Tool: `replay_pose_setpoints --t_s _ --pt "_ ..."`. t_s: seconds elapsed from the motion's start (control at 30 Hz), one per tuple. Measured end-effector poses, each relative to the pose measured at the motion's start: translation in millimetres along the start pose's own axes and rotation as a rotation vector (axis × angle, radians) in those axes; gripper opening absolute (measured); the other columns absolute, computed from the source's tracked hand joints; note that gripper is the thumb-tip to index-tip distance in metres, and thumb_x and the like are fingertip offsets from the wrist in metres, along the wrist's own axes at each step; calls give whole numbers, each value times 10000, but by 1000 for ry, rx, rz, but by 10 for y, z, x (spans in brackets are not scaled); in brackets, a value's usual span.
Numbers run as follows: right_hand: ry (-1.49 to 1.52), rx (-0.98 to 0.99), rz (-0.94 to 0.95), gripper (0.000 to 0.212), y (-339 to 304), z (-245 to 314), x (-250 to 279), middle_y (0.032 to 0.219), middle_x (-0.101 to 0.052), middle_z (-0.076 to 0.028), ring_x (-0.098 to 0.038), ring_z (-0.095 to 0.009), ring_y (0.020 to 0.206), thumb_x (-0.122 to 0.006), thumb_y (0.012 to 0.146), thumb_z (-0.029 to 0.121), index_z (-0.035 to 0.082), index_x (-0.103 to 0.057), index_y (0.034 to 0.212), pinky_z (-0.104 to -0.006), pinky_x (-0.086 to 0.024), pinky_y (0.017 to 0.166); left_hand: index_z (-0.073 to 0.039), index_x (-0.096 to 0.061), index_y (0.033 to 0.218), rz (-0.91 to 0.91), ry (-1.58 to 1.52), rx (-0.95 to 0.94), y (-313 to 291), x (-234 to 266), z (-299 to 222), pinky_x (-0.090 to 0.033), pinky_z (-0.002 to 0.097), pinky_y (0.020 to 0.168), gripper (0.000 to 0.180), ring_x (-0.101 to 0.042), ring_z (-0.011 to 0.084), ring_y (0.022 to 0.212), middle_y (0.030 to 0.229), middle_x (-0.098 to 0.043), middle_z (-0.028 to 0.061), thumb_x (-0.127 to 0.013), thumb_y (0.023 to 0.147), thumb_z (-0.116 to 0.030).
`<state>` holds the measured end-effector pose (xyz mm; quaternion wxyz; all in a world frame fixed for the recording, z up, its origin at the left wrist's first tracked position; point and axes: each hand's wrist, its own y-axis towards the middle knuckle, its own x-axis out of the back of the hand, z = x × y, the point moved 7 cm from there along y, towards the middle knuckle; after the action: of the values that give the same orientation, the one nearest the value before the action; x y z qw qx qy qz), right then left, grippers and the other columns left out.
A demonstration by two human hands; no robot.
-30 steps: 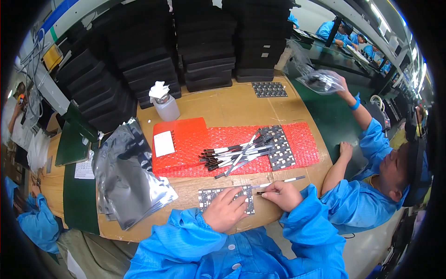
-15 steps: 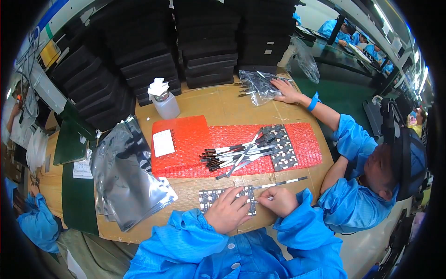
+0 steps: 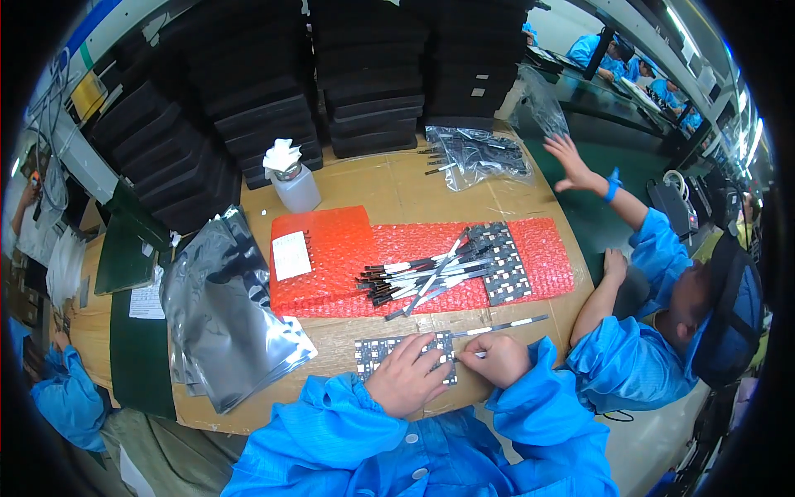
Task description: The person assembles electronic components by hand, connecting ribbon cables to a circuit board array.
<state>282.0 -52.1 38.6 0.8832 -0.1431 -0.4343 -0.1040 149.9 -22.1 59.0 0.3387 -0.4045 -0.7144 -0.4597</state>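
A small dark panel (image 3: 389, 352) with a grid of grey squares is lying flat on the worktop (image 3: 389, 186), near its front edge. It is pressed down by the left hand (image 3: 407, 379), whose fingers are spread flat over its right part. Just to the right, the right hand (image 3: 495, 359) is curled loosely around a thin white strip (image 3: 502, 325), which runs away past it. Beyond both hands, a red bubble sheet (image 3: 331, 257) carries a heap of similar strips (image 3: 422, 277). Left of the left hand, grey foil bags (image 3: 224, 306) are lying. Farther right, another person's hand (image 3: 571, 164) is raised.
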Motion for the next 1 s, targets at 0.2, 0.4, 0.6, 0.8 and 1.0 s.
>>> replay_pose_setpoints --t_s 0.2,0.4,0.6,0.8,1.0 --pt "-22 -5 -31 146 -37 -12 39 683 -626 -93 -609 -255 641 -651 678 273 128 -663 680 -355 -484 611 -104 -580 976 6 -3 -13 41 4 -57 -360 443 910 374 -438 298 1051 990 -508 87 -671 646 -255" --pt "-160 383 -233 152 -158 295 139 742 -605 -65 -579 -226 716 -669 666 209 80 -642 741 -314 -462 663 -106 -599 928 25 7 -25 36 -26 -41 -367 448 887 351 -447 296 1008 959 -515 88 -683 617 -248" --pt "-156 485 -302 328 -505 297 -34 850 -558 -84 -538 -243 733 -674 654 175 51 -599 948 -309 -442 646 -107 -594 929 61 90 -50 69 -64 -73 -344 447 904 326 -437 286 1025 948 -503 83 -655 659 -280" --pt "-194 485 -313 339 -508 324 -97 829 -566 -77 -536 -242 711 -675 648 166 39 -600 954 -341 -434 617 -128 -601 939 40 63 -23 33 -55 -23 -361 455 888 330 -449 295 1010 954 -527 76 -663 644 -263" --pt "-285 520 -287 316 -475 426 -88 770 -562 -80 -541 -237 665 -670 627 133 28 -607 918 -327 -447 569 -103 -598 947 -7 41 -38 -12 -47 14 -343 465 908 376 -455 291 1030 997 -540 77 -673 640 -305"
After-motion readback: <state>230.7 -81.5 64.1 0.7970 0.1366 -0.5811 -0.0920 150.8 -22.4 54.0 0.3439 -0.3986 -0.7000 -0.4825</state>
